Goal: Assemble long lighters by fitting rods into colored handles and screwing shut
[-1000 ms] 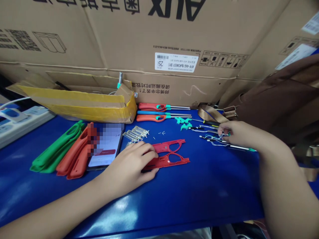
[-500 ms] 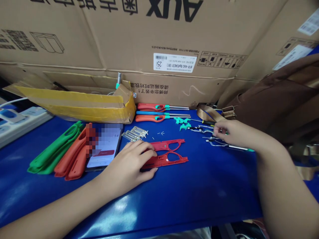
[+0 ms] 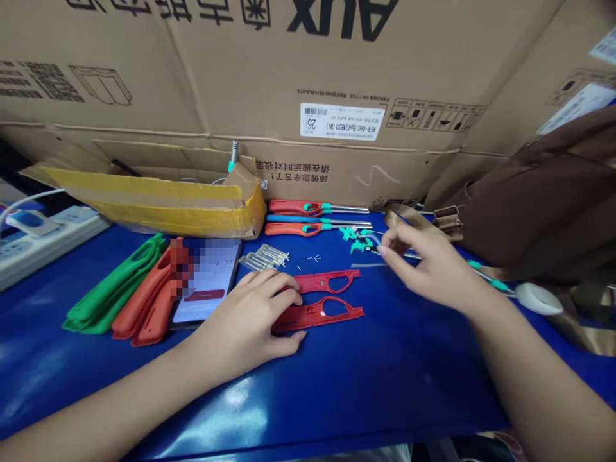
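My left hand (image 3: pixel 257 311) curls over two red lighter casing halves (image 3: pixel 337 312), which lie side by side on the blue table with their trigger loops showing. Its fingers hide their left ends. My right hand (image 3: pixel 423 260) is closed in a pinch on a small wired part (image 3: pixel 371 239), whitish and blurred by motion. Just behind that part lie green trigger pieces (image 3: pixel 359 246). Several clear little cylinders (image 3: pixel 264 258) sit beyond my left hand, with tiny white bits (image 3: pixel 315 258) near them. Other loose parts at the right are partly hidden by my right hand.
Assembled lighters (image 3: pixel 296 228) lie along the large carton (image 3: pixel 231 83). Green casings (image 3: pixel 115 285), orange casings (image 3: pixel 144 301) and a phone (image 3: pixel 205 308) are at left. Further out stand a yellow-taped box (image 3: pixel 158 205) and a power strip (image 3: pixel 58 237). A brown bag (image 3: pixel 543 192) and white oval object (image 3: pixel 539 299) are right.
My right hand has moved left from the loose wired parts toward the casing halves, with a small wired part in its pinch. My left hand stays on the red casing halves.
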Motion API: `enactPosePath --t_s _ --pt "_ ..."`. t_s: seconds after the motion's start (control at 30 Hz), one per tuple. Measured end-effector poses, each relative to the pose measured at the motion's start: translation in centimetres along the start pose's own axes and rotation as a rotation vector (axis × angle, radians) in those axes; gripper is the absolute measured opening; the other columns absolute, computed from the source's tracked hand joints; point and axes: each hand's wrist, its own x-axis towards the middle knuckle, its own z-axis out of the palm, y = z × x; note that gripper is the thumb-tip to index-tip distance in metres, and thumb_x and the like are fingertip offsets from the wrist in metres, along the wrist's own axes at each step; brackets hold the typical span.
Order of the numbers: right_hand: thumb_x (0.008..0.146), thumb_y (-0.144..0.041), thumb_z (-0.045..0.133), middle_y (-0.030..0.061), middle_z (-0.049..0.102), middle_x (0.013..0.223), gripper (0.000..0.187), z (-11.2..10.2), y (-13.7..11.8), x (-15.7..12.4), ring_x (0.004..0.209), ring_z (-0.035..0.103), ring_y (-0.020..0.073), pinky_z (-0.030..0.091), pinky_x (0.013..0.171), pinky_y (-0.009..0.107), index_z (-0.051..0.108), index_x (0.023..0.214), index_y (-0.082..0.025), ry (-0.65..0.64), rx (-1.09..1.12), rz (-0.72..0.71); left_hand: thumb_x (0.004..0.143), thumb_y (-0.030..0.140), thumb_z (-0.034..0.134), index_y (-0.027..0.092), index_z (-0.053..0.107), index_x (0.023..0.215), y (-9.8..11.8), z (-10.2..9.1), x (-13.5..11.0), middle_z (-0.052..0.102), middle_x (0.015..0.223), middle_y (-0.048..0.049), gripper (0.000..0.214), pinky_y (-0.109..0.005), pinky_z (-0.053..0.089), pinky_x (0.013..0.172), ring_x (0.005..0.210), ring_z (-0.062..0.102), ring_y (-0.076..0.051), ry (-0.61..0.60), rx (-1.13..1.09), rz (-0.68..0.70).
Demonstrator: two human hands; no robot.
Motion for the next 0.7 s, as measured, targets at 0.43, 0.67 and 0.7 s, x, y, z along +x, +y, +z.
enactPosePath --t_s 0.43,0.67,0.7 --pt "0.094 -0.022 0.060 0.0037 0.070 0.103 0.012 4.1 -1.9 -0.6 0.094 0.065 0.0205 0.046 0.084 0.035 0.062 0.105 -0.023 -0.282 0.025 -0.139 0.095 0.033 0.069 0.022 0.067 0.108 -0.1 0.0 -0.2 0.065 0.114 -0.0054 0.017 -0.044 0.045 0.093 0.107 0.057 -0.027 -0.044 -0.016 0.000" --pt "0.087 -0.022 0.063 0.0066 0.065 0.105 0.011 1.2 -0.2 -0.6 0.097 0.059 0.0266 0.042 0.092 0.047 0.065 0.097 -0.024 -0.407 -0.153 -0.131 0.095 0.035 0.069 0.022 0.068 0.108 -0.3 -0.5 -0.3 0.066 0.112 -0.0056 0.018 -0.044 0.046 0.088 0.104 0.059 -0.027 -0.074 0.026 -0.009" --pt "0.088 -0.023 0.063 0.0066 0.065 0.105 0.009 1.2 0.0 -0.6 0.097 0.059 0.0265 0.042 0.092 0.047 0.065 0.096 -0.023 -0.430 -0.155 -0.124 0.095 0.035 0.069 0.022 0.068 0.108 -0.3 -0.5 -0.2 0.066 0.112 -0.0056 0.018 -0.044 0.046 0.088 0.104 0.060 -0.027 -0.078 0.025 -0.017"
